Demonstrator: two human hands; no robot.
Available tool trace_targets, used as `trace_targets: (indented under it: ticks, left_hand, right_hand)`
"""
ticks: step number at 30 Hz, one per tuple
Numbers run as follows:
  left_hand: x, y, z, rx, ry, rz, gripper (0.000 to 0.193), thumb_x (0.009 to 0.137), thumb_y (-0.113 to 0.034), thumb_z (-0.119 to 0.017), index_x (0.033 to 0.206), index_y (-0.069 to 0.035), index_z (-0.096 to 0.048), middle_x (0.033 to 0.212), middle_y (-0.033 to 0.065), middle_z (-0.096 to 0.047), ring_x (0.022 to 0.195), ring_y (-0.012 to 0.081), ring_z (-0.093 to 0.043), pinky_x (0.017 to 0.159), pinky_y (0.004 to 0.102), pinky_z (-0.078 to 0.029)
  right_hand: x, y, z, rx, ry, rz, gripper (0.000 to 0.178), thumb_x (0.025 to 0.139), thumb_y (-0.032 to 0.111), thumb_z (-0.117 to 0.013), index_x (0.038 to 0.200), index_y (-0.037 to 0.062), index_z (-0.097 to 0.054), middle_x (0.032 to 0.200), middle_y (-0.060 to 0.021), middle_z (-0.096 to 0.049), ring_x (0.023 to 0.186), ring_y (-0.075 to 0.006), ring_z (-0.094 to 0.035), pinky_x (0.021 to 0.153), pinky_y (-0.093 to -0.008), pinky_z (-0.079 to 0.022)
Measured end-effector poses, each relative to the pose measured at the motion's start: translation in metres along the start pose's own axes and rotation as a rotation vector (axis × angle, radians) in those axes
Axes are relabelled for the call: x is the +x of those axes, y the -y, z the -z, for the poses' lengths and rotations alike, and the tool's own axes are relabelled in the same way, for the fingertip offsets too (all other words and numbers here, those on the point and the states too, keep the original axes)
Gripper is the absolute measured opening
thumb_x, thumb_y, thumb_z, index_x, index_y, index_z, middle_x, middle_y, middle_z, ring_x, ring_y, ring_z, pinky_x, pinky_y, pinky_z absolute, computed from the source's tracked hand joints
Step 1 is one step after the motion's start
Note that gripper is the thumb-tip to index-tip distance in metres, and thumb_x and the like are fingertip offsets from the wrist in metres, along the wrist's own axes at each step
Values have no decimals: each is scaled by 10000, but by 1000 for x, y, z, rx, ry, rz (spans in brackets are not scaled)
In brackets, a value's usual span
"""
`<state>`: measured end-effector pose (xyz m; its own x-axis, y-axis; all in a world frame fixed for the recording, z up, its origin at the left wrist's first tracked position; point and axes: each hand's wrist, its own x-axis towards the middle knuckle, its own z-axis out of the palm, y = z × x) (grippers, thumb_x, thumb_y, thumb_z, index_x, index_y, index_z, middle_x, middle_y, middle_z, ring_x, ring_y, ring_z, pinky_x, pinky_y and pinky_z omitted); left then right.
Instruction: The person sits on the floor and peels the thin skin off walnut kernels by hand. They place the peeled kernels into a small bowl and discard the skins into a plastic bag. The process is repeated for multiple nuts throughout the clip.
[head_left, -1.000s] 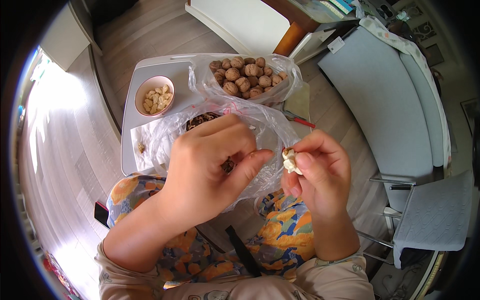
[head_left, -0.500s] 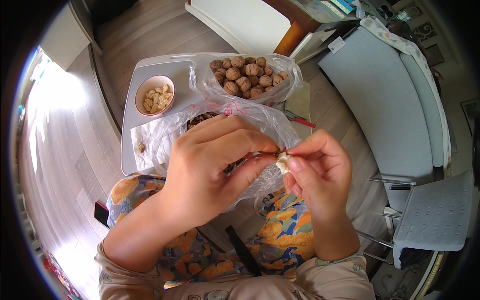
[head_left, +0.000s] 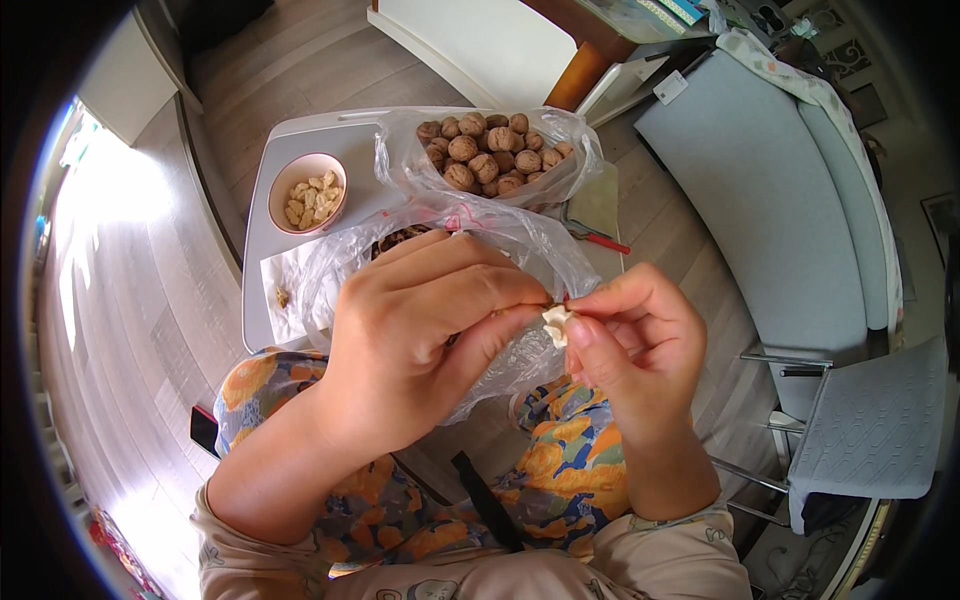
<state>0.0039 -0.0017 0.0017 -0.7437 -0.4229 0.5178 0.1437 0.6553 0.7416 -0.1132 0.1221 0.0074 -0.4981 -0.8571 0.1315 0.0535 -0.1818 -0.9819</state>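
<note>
A pale, mostly peeled walnut kernel [head_left: 557, 326] is held between my two hands above a clear plastic bag [head_left: 530, 240]. My right hand [head_left: 640, 350] pinches it between thumb and fingers. From the other side, my left hand [head_left: 410, 330] has its thumb and forefinger closed on the kernel's upper edge, where a brown bit shows. Dark shell scraps [head_left: 400, 240] in the bag lie mostly hidden behind my left hand. At the far left of the small table, a bowl [head_left: 272, 200] contains several peeled kernels [head_left: 313, 200].
Whole walnuts [head_left: 485, 155] fill another clear bag [head_left: 575, 140] at the table's back. Red-handled pliers [head_left: 605, 242] lie at its right side. White tissue [head_left: 285, 305] with a brown scrap is at the left. A grey chair [head_left: 860, 430] stands right; a phone [head_left: 204, 430] lies left of my leg.
Both hands keep their pinch on the kernel, which has shifted slightly left and turned a little between my fingertips. The table's things look the same.
</note>
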Motion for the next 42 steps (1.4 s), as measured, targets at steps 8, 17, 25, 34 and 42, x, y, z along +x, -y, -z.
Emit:
trace_targets:
  ticks: [8, 17, 25, 34, 42]
  left_hand:
    - [1, -2, 1, 38, 14, -16, 108, 642, 27, -620, 746, 5, -601, 734, 90, -588, 644, 187, -564, 582, 263, -443]
    - [1, 1, -1, 243, -38, -199, 153, 559, 61, -602, 681, -17, -553, 664, 70, -543, 572, 186, -527, 539, 274, -426]
    - [1, 1, 2, -60, 51, 3, 117, 609, 58, -569, 702, -5, -535, 694, 77, -528, 611, 180, -524, 564, 252, -417]
    - [0, 3, 0, -227, 35, 163, 95, 698, 46, -553, 770, -8, -522, 687, 61, -516, 605, 136, -519, 555, 239, -417]
    - [-3, 5, 3, -442, 68, 290, 110, 803, -94, -535, 796, -10, -465, 774, 57, -529, 710, 121, -488, 649, 242, -397]
  right_hand:
    - [0, 0, 1, -30, -8, 1, 100, 736, -72, -582, 818, -44, -531, 765, -63, -567, 661, -44, -531, 582, -162, -437]
    - [0, -2, 1, -173, 16, 59, 99, 735, -70, -587, 825, -44, -555, 757, -61, -585, 637, -46, -536, 564, -166, -435]
    - [3, 4, 7, -234, 161, 49, 112, 726, -33, -618, 832, -31, -581, 751, -73, -615, 662, -84, -581, 581, -194, -459]
    - [9, 1, 8, -353, 230, 279, 182, 674, -8, -674, 831, 0, -583, 722, -38, -601, 598, -83, -558, 549, -201, -442]
    - [9, -5, 6, -375, 100, 343, 241, 648, -42, -671, 865, 14, -583, 775, -64, -575, 620, -106, -527, 543, -213, -420]
